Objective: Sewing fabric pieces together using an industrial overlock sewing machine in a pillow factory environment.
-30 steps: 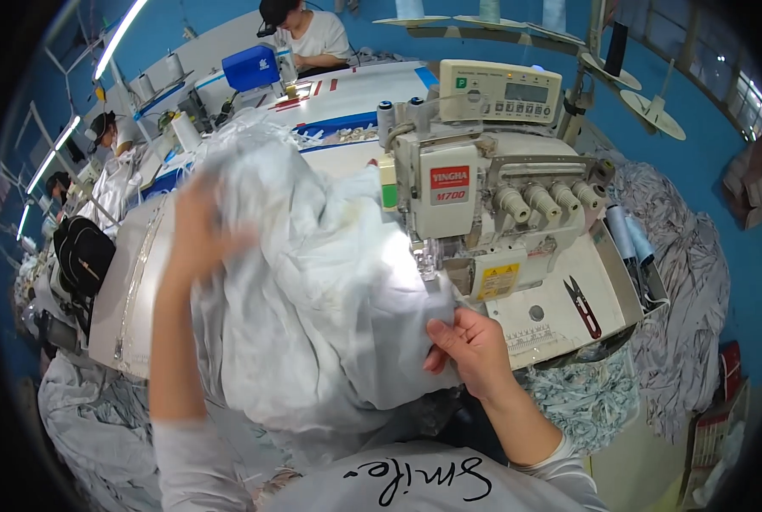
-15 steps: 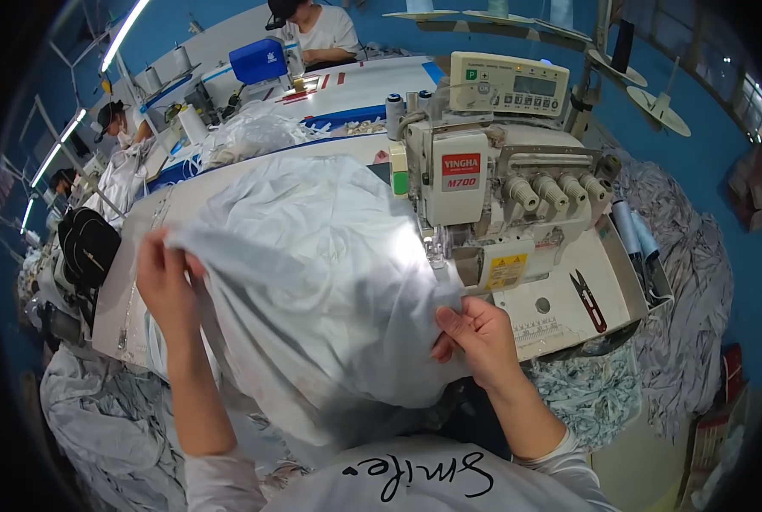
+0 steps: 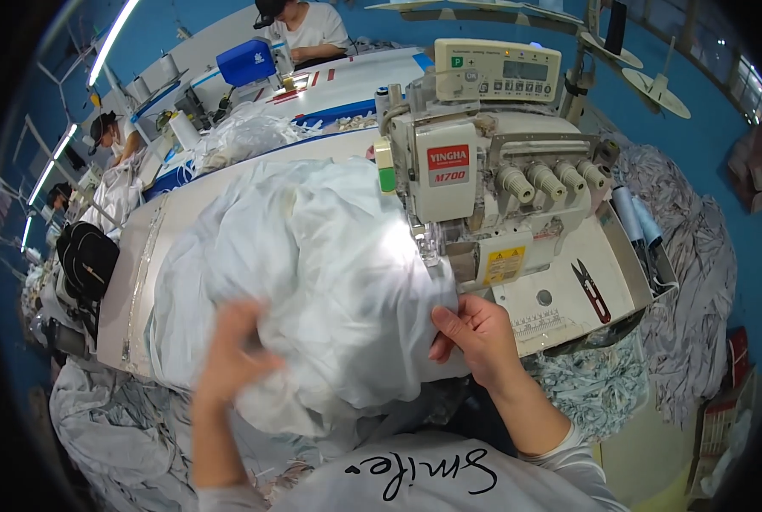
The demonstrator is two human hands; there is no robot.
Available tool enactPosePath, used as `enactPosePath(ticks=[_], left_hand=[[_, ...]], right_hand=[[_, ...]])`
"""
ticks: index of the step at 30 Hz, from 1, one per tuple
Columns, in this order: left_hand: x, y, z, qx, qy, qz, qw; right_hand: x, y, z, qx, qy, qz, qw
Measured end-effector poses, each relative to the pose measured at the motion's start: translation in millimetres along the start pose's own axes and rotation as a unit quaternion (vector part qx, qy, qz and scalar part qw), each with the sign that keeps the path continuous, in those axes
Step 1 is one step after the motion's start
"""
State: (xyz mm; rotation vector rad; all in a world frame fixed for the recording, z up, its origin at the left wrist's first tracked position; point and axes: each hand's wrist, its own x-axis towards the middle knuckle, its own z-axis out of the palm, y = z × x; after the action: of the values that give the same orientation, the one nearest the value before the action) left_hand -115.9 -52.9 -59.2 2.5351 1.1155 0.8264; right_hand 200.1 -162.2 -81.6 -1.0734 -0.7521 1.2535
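Observation:
A heap of pale grey-white fabric [image 3: 313,256] covers the table left of a white overlock sewing machine [image 3: 449,188]. Its right edge runs up to the lit needle and presser foot area [image 3: 430,247]. Just in front of the foot, my right hand [image 3: 481,341] pinches that edge between thumb and fingers. My left hand [image 3: 238,350], blurred by motion, is over the near left part of the heap. Its thumb and fingers are spread apart with nothing seen between them. Whether it touches the cloth I cannot tell.
Dark red thread snips [image 3: 592,292] lie on the machine's right bed. Thread cones [image 3: 633,218] stand in a side tray. Fabric piles [image 3: 680,282] hang at right and lower left. A black bag [image 3: 88,260] sits at the left edge. Co-workers [image 3: 308,32] sit farther back.
My left hand has let go of the raised fabric flap and moved down and right; the flap has dropped onto the heap. My right hand keeps its pinch near the foot. The view has shifted slightly.

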Motion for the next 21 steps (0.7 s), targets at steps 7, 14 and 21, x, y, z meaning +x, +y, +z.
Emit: enactPosePath(ticks=[7,14,21], left_hand=[[-9,1,30,0.048,0.275,-0.088,0.956],[77,-5,-8,0.039,0.387,-0.027,0.921],[125,-19,-39,0.104,0.391,0.07,0.912]], right_hand=[[-3,-1,4,-0.005,-0.018,0.003,1.0],[-2,-1,3,0.001,-0.002,0.0,1.0],[-2,-2,2,-0.002,-0.008,0.007,1.0]])
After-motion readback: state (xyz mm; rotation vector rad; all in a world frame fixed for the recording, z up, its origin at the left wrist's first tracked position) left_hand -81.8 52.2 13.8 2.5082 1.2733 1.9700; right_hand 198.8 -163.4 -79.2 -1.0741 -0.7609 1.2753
